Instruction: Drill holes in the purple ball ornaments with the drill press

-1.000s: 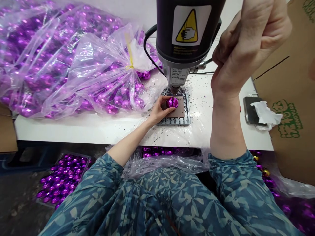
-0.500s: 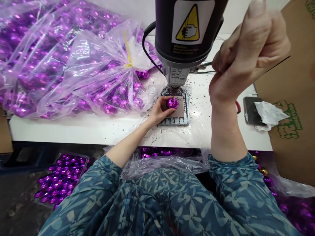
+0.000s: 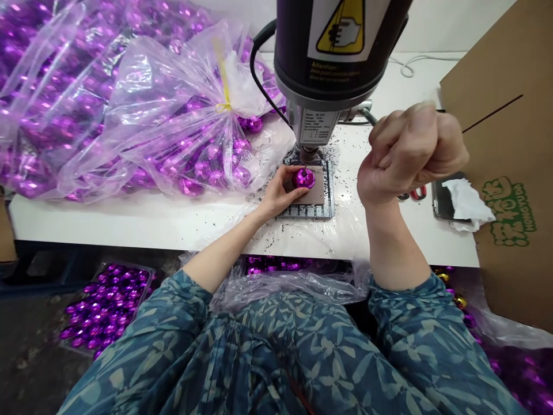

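A shiny purple faceted ball (image 3: 303, 178) rests on a brown board (image 3: 317, 193) on the metal base (image 3: 327, 211) of a drill press (image 3: 332, 80). My left hand (image 3: 280, 193) pinches the ball from its left side, thumb in front and fingers behind. The drill's chuck (image 3: 308, 154) is directly above, its tip at the ball's top. To the right of the drill head, my right hand (image 3: 410, 153) is raised in a closed fist by the lever side; what it wraps round is hidden.
A large clear bag (image 3: 173, 132) of purple balls covers the table's left. At right are a phone (image 3: 444, 202), white tissue (image 3: 469, 202), red-handled tool (image 3: 418, 193) and cardboard box (image 3: 514, 144). A tray of purple balls (image 3: 108, 305) is at lower left.
My right hand has come down and slightly left, still closed. My left hand still holds the ball on the board. The whole view has shifted slightly.
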`<state>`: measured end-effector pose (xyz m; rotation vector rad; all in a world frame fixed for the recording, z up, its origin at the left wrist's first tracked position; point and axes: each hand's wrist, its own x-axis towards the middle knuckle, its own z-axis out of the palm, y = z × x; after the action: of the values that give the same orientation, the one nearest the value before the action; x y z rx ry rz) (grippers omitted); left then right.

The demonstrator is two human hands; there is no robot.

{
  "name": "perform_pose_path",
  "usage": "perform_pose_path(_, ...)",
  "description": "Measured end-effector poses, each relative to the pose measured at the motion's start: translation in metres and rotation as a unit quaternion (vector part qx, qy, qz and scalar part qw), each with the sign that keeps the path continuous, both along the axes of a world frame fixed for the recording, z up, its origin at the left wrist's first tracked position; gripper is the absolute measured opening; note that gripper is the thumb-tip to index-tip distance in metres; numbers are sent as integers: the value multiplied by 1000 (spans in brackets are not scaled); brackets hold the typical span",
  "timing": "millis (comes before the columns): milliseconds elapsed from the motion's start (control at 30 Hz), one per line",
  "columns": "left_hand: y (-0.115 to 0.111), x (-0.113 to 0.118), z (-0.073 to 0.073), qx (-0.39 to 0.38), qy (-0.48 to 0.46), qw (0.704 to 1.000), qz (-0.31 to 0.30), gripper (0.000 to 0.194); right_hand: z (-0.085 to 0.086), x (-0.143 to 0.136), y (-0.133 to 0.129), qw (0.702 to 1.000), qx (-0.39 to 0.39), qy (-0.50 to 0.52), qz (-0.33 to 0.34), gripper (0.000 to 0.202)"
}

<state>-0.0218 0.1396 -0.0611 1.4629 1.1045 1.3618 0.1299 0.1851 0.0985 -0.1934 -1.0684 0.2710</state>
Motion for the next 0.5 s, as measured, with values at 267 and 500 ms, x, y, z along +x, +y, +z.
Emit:
perform_pose_path(267, 3, 0, -4, -1, 1, 1000, 3, 60, -32, 12, -4, 999, -20, -34, -8, 73)
perform_pose_path(500, -1, 0, 0, 3, 7, 1000, 3, 57, 38, -1, 1, 997, -64, -43, -11, 50)
